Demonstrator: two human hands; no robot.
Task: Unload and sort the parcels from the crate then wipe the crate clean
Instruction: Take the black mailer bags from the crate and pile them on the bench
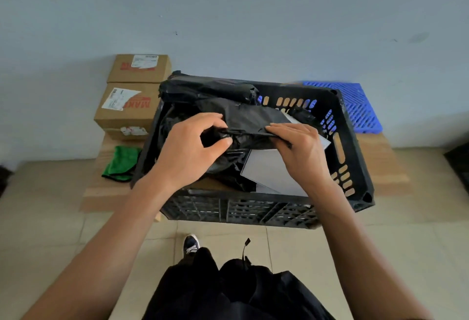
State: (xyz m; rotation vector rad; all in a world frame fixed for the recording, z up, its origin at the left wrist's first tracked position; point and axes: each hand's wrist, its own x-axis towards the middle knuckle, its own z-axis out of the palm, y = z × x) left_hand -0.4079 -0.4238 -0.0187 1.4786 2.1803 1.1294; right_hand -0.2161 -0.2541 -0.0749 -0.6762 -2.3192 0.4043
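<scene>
A black slatted crate (pixel 355 147) stands on flattened cardboard (pixel 106 190) before me. Inside lie several parcels in black plastic. Both hands grip the near edge of one black-wrapped parcel (pixel 251 119) in the crate's middle: my left hand (pixel 193 149) pinches its left end, my right hand (pixel 302 149) its right end. A long black parcel (pixel 205 88) rests across the crate's back left rim. Flat grey parcels (pixel 269 170) lie underneath, partly hidden by my right hand. A green cloth (pixel 121 162) lies left of the crate.
Two brown cardboard boxes (pixel 127 109) with labels sit at the back left against the wall, one behind the other. A blue plastic pallet (pixel 360 106) lies behind the crate on the right. Tiled floor and my shoe (pixel 190 244) are below.
</scene>
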